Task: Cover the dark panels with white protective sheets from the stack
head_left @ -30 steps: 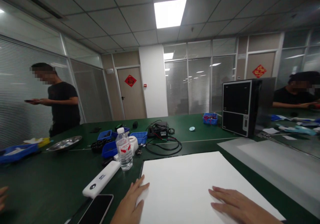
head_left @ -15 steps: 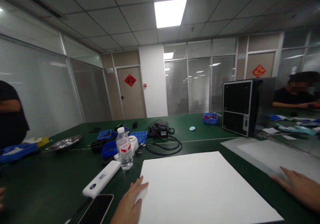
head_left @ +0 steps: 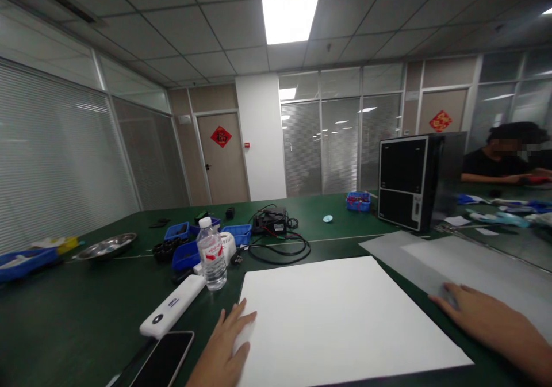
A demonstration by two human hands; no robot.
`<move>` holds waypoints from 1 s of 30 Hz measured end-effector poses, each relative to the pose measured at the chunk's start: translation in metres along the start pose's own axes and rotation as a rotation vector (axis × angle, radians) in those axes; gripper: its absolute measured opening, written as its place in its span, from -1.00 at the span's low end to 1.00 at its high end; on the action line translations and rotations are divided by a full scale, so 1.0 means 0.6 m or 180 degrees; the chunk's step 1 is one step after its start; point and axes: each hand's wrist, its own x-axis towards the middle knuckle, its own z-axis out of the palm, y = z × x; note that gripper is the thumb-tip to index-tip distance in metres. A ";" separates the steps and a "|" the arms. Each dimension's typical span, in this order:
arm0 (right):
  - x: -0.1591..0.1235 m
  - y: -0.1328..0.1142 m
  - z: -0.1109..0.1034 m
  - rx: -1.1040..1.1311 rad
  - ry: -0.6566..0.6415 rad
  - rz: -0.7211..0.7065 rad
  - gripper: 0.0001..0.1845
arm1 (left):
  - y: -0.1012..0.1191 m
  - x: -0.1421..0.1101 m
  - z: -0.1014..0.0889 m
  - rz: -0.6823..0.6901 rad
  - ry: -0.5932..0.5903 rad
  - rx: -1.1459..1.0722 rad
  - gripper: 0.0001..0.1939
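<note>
A large white sheet (head_left: pixel 319 318) lies flat on the green table in front of me, its edges showing a dark underside. My left hand (head_left: pixel 226 344) rests on its left edge, fingers spread. To the right, a greyish translucent sheet (head_left: pixel 401 257) slants across the table with a whiter area (head_left: pixel 457 255) on it. At the near edge of that translucent sheet is my right hand (head_left: pixel 487 321), thumb and fingers closed around the edge; part of the grip is hidden.
Left of the white sheet stand a water bottle (head_left: pixel 211 255), a white power bank (head_left: pixel 172 306) and a phone (head_left: pixel 164 359). Farther back are blue bins (head_left: pixel 185 256), a black adapter with cables (head_left: pixel 271 221), a metal dish (head_left: pixel 107 246) and a computer case (head_left: pixel 401 183). A person (head_left: pixel 487 163) sits at far right.
My right hand has moved left, and the translucent sheet has shifted left with it, closer to the white sheet. The left hand stays at the white sheet's edge. The view has turned slightly right.
</note>
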 end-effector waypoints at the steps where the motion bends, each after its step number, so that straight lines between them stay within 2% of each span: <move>1: -0.004 -0.009 -0.003 -0.0030 -0.0006 -0.0018 -0.34 | -0.001 0.000 0.001 -0.0004 0.0009 0.0018 -0.47; 6: -0.017 -0.060 -0.029 -0.0200 -0.0080 -0.0052 -0.54 | -0.007 0.002 0.007 -0.0002 0.0043 0.0033 -0.48; 11: -0.025 -0.103 -0.051 -0.0223 -0.0040 -0.0322 -0.57 | -0.010 0.005 0.010 -0.0031 0.0047 0.0079 -0.50; 13: -0.033 -0.124 -0.050 -0.0159 -0.0020 -0.0695 -0.57 | -0.010 0.005 0.010 -0.0042 0.0052 0.0068 -0.50; 18: -0.071 -0.197 -0.064 0.0036 0.0106 -0.2214 -0.56 | 0.000 0.005 0.004 -0.0082 0.0069 0.0114 -0.51; 22: -0.092 -0.231 -0.097 0.0106 -0.0007 -0.2687 -0.60 | 0.009 0.005 0.001 -0.0137 0.0040 0.0113 -0.49; 25: -0.089 -0.227 -0.103 0.0147 -0.0133 -0.2716 -0.58 | 0.010 0.005 0.000 -0.0197 -0.0028 0.0160 -0.48; 30: -0.065 -0.201 -0.073 0.0063 -0.0227 -0.1886 -0.60 | 0.009 0.006 0.001 -0.0171 -0.0110 0.0292 -0.48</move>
